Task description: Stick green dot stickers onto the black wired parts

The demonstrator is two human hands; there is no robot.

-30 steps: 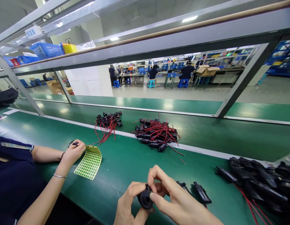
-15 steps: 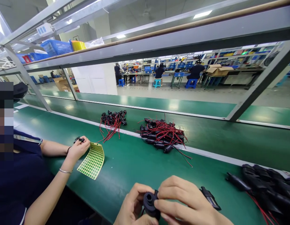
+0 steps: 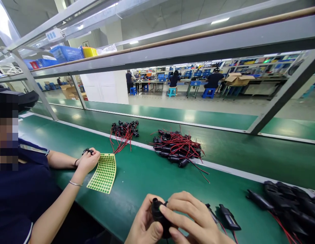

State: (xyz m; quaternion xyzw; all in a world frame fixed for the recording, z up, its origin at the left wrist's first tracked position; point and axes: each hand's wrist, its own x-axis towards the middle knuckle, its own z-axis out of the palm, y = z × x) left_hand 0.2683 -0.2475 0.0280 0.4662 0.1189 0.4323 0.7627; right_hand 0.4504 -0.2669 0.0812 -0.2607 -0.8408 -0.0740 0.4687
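At bottom centre, the left hand (image 3: 144, 224) grips a black part (image 3: 156, 213); the right hand (image 3: 195, 217) also holds it, fingers bent. A black pile (image 3: 287, 205) fills lower right.

Running this remotely, I've got my left hand (image 3: 144, 223) curled in a grip, thumb in front; my right hand (image 3: 195, 218)'s just beside it, knuckles bent, index finger reaching across leftward.

head view | head-worn, facing forward and down | green workbench (image 3: 137, 178) close | far shelving (image 3: 269, 65) distant, perhaps blurred
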